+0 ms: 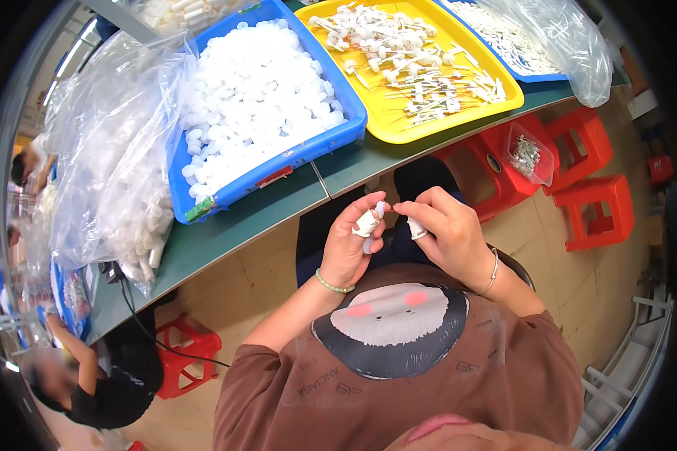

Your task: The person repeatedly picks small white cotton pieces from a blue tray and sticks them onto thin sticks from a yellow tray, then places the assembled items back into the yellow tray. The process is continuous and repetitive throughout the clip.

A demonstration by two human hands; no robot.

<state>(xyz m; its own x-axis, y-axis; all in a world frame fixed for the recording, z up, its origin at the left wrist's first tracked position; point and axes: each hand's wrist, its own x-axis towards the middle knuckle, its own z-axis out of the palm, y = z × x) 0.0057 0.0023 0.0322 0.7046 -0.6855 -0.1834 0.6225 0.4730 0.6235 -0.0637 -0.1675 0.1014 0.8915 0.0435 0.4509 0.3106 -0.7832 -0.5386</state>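
Note:
My left hand (pixel 346 244) is held up over my lap, its fingers closed on a small translucent white cap (pixel 381 208). A second pale piece (pixel 368 245) shows lower, between the curled fingers. White wrapping (pixel 365 223) covers part of a digit on this hand. My right hand (pixel 455 229) faces it, thumb and fingertip pinched right beside the cap; what they hold is too small to make out. A white band (pixel 416 228) also shows at a right finger. In front, the blue tray (pixel 278 167) is heaped with similar white caps.
The yellow tray (pixel 445 125) carries white parts with thin wires. Clear plastic bags (pixel 113 150) bulge at the green table's (pixel 278 229) left. Another blue tray (pixel 538 77) stands far right. Red stools (pixel 598 214) are at right; a person (pixel 120 376) sits at left.

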